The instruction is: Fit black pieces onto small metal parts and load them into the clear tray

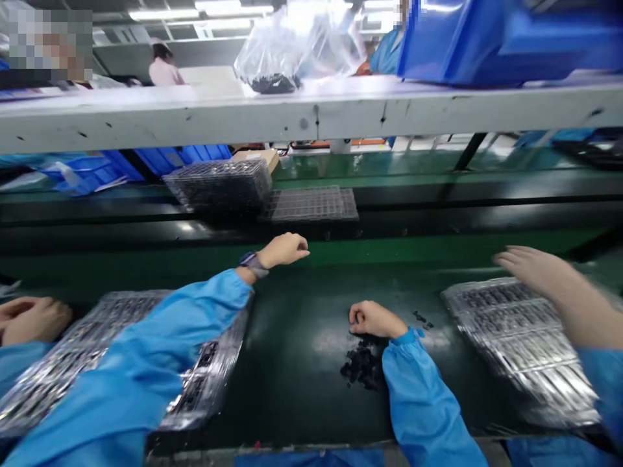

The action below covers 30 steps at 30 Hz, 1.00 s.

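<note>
My left hand (286,249), with a watch at its wrist, is held over the green work surface with fingers curled together; whatever it may hold is hidden. Its blue sleeve crosses above a clear plastic tray (214,379) filled with small dark parts. Beside a pile of small black pieces (363,364), my right hand (372,319) has thumb and forefinger pressed together in a pinch, and anything between them is too small to make out. A few loose black pieces (422,319) lie just right of that hand.
Co-workers' hands appear at the far left (36,319) and over a filled tray (525,344) at right. Stacked clear trays (221,185) stand behind, near a flat tray (314,203). A white shelf (350,107) carries plastic bags and blue bins (467,45).
</note>
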{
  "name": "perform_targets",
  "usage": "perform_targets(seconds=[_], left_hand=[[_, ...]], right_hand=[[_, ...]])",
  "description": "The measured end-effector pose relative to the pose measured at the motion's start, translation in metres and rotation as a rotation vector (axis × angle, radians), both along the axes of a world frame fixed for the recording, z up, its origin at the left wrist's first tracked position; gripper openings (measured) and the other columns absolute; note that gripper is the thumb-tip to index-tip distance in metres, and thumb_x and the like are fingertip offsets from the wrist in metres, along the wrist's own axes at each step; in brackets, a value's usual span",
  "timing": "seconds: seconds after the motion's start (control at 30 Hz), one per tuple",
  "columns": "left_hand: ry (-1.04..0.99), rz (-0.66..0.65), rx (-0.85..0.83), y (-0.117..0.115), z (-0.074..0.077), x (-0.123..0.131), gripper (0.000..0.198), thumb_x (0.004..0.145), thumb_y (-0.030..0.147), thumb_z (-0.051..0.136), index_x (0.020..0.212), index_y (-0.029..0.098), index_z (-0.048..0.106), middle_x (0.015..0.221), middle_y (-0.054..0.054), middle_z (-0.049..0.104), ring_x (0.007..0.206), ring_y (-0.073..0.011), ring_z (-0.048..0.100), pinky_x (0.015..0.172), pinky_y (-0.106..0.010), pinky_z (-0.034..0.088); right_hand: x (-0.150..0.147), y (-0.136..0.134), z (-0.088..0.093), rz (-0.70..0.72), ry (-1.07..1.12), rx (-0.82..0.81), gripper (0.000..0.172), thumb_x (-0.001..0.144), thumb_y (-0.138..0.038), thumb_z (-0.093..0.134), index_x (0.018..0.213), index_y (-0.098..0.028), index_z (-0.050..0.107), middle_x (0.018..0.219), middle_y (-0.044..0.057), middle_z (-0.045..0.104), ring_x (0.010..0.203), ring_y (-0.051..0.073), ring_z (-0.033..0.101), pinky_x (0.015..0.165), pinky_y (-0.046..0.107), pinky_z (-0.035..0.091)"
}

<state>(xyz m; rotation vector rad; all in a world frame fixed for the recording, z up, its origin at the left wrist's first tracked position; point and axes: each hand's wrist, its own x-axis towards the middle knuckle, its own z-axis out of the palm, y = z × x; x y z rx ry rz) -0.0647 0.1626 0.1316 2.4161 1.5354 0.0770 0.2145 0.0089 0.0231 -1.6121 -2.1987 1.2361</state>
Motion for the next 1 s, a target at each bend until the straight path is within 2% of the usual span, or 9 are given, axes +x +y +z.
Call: perform_targets(seconds=[0.1,0.23,0.37,0.5,0.63,0.77,0.87,1.0], left_hand=[[-0.058,0.067,0.004,0.033,-0.036,0.056,0.017,0.090,0.030,0.068,0.097,0.019,0.079,0.099,-0.008,0.080,0.095,-0.0224,0.073,0.083,-0.026,0.050],[-0.127,0.151,0.064,0.049,-0.072,0.113,0.023,0.095,0.033,0.065,0.104,0.016,0.077,0.104,-0.012,0.078,0.100,-0.0235,0.073,0.081,-0.027,0.051],[-0.175,0.227,0.176,0.060,-0.092,0.158,0.038,0.099,0.039,0.058,0.120,0.010,0.070,0.129,-0.022,0.066,0.110,-0.0297,0.070,0.087,-0.033,0.052],[-0.217,0.294,0.209,0.075,-0.105,0.192,0.045,0.097,0.042,0.057,0.121,0.005,0.066,0.130,-0.028,0.060,0.114,-0.0370,0.068,0.091,-0.041,0.053],[-0.256,0.394,0.152,0.092,-0.117,0.206,0.051,0.094,0.044,0.055,0.121,0.002,0.064,0.127,-0.033,0.057,0.112,-0.0445,0.066,0.089,-0.051,0.053],[-0.339,0.438,0.099,0.099,-0.125,0.202,0.045,0.093,0.041,0.054,0.119,0.007,0.067,0.129,-0.031,0.057,0.114,-0.0439,0.066,0.093,-0.053,0.052],[-0.438,0.482,0.069,0.097,-0.123,0.194,0.035,0.090,0.036,0.057,0.109,0.011,0.071,0.129,-0.030,0.058,0.115,-0.0449,0.066,0.095,-0.056,0.052],[-0.653,0.559,0.006,0.091,-0.110,0.188,0.017,0.086,0.028,0.063,0.093,0.015,0.071,0.120,-0.024,0.067,0.121,-0.0434,0.064,0.097,-0.053,0.052]], right_hand=[[-0.004,-0.001,0.002,0.031,-0.030,-0.011,0.019,0.066,-0.019,0.088,0.075,-0.021,0.071,0.056,-0.008,0.060,0.055,0.011,0.055,0.056,0.021,0.035],[-0.010,0.000,0.000,0.092,-0.160,0.007,0.025,0.066,-0.022,0.089,0.088,-0.024,0.077,0.065,-0.009,0.067,0.061,0.011,0.061,0.056,0.019,0.035],[-0.017,0.003,-0.007,0.126,-0.318,0.041,0.019,0.069,-0.026,0.085,0.086,-0.027,0.077,0.078,-0.007,0.076,0.072,0.014,0.069,0.055,0.020,0.036],[-0.021,0.010,-0.013,0.164,-0.348,0.047,0.012,0.071,-0.026,0.080,0.080,-0.029,0.073,0.079,-0.009,0.076,0.075,0.015,0.072,0.053,0.020,0.036],[-0.022,0.018,-0.012,0.196,-0.326,0.009,0.013,0.068,-0.026,0.077,0.077,-0.030,0.068,0.079,-0.011,0.075,0.074,0.016,0.072,0.048,0.020,0.036],[-0.025,0.021,-0.011,0.192,-0.314,-0.012,0.014,0.067,-0.026,0.075,0.078,-0.031,0.067,0.082,-0.009,0.076,0.074,0.018,0.073,0.044,0.021,0.036],[-0.028,0.022,-0.019,0.206,-0.335,-0.042,0.007,0.068,-0.028,0.073,0.074,-0.031,0.070,0.079,-0.007,0.077,0.071,0.020,0.073,0.044,0.021,0.039],[-0.028,0.023,-0.035,0.149,-0.339,0.033,0.005,0.069,-0.027,0.070,0.072,-0.031,0.074,0.078,-0.005,0.080,0.072,0.021,0.075,0.045,0.021,0.040]])
